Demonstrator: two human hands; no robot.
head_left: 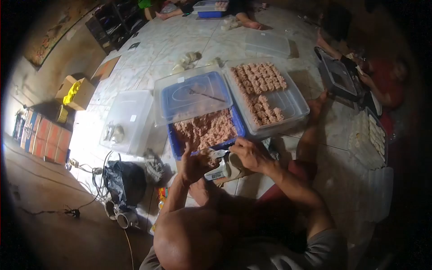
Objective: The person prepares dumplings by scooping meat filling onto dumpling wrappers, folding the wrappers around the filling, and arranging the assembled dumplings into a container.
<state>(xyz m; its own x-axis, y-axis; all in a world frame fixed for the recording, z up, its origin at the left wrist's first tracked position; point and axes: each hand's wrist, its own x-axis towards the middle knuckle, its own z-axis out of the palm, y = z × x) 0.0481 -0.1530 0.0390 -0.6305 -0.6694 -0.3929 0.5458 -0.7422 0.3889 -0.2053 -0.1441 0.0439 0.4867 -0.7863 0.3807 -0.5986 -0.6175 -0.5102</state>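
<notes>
My left hand (191,165) is closed around a lump of minced meat (208,158), just past the near edge of a blue tub. In my right hand (250,155) is a small pale utensil (220,153), its tip against the lump; its exact kind is unclear. The blue tub (241,127) holds loose minced meat (204,128), and a clear lid (162,96) with a dark stick-like tool (209,95) on it covers its far part. Below my hands is a white kitchen scale (217,174). Right of the tub, a clear tray (294,96) carries rows of meat portions (258,77).
A translucent lid (126,105) with wrapped pale lumps (115,133) lies left. Closer are a black bag (125,180), cables and a mug (127,219). Another person (387,85) sits right, near a dark-rimmed tub (337,76) and a container of pale pieces (366,139).
</notes>
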